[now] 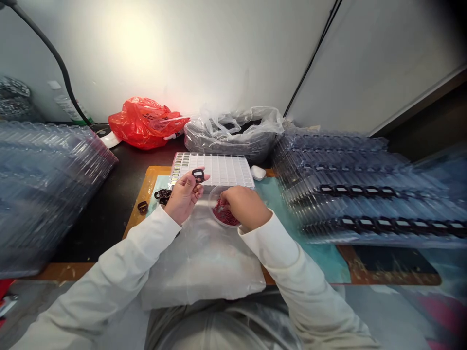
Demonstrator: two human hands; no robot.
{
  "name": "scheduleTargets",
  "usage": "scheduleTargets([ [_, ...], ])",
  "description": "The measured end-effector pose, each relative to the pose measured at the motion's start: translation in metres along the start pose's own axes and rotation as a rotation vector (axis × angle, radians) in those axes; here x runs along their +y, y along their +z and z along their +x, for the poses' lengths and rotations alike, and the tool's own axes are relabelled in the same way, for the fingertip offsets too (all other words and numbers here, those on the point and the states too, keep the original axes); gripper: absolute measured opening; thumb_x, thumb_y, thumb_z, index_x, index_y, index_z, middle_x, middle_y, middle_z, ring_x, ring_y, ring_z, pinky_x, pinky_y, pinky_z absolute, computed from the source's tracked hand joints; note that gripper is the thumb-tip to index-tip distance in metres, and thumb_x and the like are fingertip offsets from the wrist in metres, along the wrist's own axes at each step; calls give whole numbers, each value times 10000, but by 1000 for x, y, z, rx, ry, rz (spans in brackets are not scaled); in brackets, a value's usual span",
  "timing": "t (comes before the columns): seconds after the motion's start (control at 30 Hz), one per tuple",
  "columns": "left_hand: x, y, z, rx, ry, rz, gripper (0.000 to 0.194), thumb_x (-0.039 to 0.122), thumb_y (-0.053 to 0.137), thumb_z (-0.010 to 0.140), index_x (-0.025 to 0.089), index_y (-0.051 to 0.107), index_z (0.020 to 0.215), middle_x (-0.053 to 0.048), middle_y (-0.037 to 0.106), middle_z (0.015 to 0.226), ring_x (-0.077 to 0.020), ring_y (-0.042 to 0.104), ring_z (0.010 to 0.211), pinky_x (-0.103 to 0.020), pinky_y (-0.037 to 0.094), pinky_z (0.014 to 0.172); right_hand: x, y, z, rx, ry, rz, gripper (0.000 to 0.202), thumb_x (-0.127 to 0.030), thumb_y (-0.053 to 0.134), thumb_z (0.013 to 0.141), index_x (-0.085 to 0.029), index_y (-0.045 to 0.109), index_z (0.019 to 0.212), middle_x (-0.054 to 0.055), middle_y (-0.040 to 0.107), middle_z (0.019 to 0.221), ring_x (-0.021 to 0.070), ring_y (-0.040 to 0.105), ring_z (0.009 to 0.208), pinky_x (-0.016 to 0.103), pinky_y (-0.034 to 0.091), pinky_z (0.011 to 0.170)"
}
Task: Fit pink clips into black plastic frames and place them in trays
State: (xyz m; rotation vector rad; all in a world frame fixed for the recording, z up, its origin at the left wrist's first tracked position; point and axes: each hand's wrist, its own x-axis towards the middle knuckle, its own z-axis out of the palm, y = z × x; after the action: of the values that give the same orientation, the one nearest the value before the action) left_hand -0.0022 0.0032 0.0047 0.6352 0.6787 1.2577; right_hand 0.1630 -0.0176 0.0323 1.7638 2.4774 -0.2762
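Note:
My left hand (185,197) holds up a small black casing (198,175) with a white window, gripped between thumb and fingers. My right hand (245,206) reaches into a clear round bowl (211,209) of small, thin red pieces (223,214). Its fingers are pinched together at the pieces, and what lies between them is hidden. Just left of my left wrist is a pile of black casings (162,195). A single dark casing (142,207) lies further left. Behind both hands stands a white compartment tray (219,167), with small pieces in its left-hand cells.
Stacked clear plastic trays rise at the left (47,184) and right (365,194); the right stack carries rows of black casings. A red plastic bag (144,124) and a clear bag-lined container (233,138) sit behind. A white case (258,172) lies beside the compartment tray.

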Motion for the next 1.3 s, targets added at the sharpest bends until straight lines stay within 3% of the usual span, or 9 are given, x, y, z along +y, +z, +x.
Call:
scheduleTargets([
  [0.2, -2, 2, 0, 23, 11, 6, 556, 494, 845, 491, 167, 708, 918, -37, 722, 777, -32, 476, 485, -139, 400, 456, 8, -2, -3, 131, -30, 48, 141, -145, 627, 784, -231, 722, 842, 50, 713, 811, 215, 647, 773, 274, 366, 617],
  [0.4, -6, -3, 2, -17, 27, 59, 579, 527, 821, 531, 146, 704, 951, -55, 714, 794, -42, 487, 506, -159, 410, 484, 14, -14, -5, 275, -71, 331, 166, -123, 627, 798, -249, 728, 834, 2, 733, 840, 167, 648, 798, 259, 415, 680],
  [0.6, -10, -6, 0, -30, 57, 175, 579, 555, 803, 552, 131, 729, 940, -49, 680, 721, -67, 493, 498, -202, 387, 477, 3, -19, -5, 677, -231, 572, 97, -141, 637, 821, -220, 694, 814, 6, 714, 848, 160, 639, 824, 280, 467, 755],
  [0.7, -12, -6, -1, -54, 114, 242, 565, 557, 805, 549, 128, 746, 912, -43, 665, 695, -75, 490, 491, -223, 383, 487, -5, -15, -4, 817, -286, 610, 84, -149, 643, 828, -219, 688, 823, 5, 711, 850, 158, 632, 840, 285, 474, 774],
  [0.97, -13, -5, -3, -86, 144, 299, 576, 577, 800, 533, 151, 766, 919, -53, 673, 736, -78, 498, 496, -232, 397, 501, -8, -4, -2, 835, -257, 436, 76, -183, 639, 847, -219, 705, 853, 12, 708, 864, 174, 581, 849, 292, 454, 758],
  [1.17, -11, -5, -5, -70, 178, 369, 572, 570, 793, 555, 140, 765, 931, -34, 636, 625, -100, 503, 498, -242, 413, 505, -10, -5, -4, 839, -234, 383, 83, -212, 631, 858, -226, 712, 847, -10, 718, 872, 159, 573, 841, 268, 437, 747],
  [1.3, -9, -4, -6, -78, 202, 394, 545, 541, 796, 576, 143, 762, 946, -41, 650, 667, -105, 516, 516, -247, 425, 520, -12, -6, -6, 821, -212, 350, 120, -232, 606, 879, -243, 722, 854, -18, 725, 881, 145, 571, 839, 259, 430, 749],
])
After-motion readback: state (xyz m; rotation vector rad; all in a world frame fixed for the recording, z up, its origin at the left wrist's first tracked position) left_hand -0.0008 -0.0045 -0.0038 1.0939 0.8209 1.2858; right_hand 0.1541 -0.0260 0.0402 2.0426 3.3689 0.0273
